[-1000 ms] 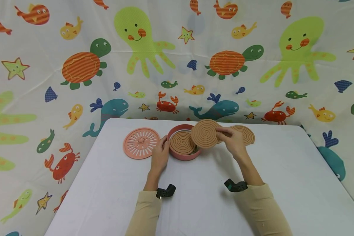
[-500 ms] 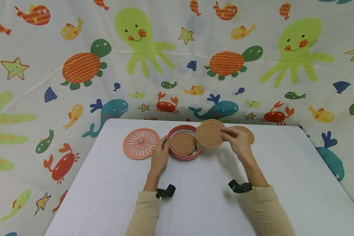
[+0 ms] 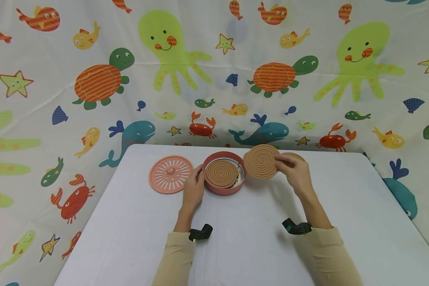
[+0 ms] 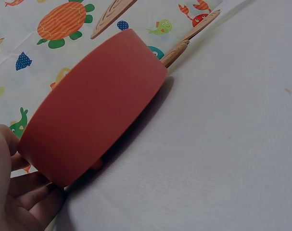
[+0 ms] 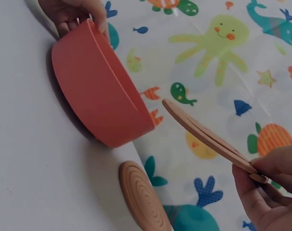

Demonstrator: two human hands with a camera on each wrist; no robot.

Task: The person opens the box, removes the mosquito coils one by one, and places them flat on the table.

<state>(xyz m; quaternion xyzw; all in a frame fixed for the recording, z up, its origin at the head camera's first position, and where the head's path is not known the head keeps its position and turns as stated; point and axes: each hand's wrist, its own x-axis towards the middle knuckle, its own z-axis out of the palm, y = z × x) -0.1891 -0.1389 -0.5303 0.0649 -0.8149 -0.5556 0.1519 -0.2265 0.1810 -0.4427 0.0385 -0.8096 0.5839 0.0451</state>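
Observation:
My left hand (image 3: 194, 186) grips the left side of a round red box (image 3: 224, 191), thumb at the rim and fingers against the wall. Inside the box lies a tan spiral mosquito coil (image 3: 221, 173), with a pale interior and a few dark marks showing beside it. My right hand (image 3: 296, 173) pinches another mosquito coil (image 3: 261, 161) by its right edge; the right wrist view has this held coil (image 5: 208, 139) raised and tilted, apart from the box. Partly hidden behind the right hand, one more coil (image 3: 294, 155) rests on the table.
Left of the box lies a pink slotted lid (image 3: 171, 169) with a small centre knob. Low on the table beside the box, a coil (image 5: 145, 197) shows in the right wrist view. A sea-animal curtain (image 3: 214, 79) hangs behind the white table (image 3: 236, 238).
My right hand has moved right with its coil, uncovering the box's right rim and more of its interior. My left hand has stayed on the box.

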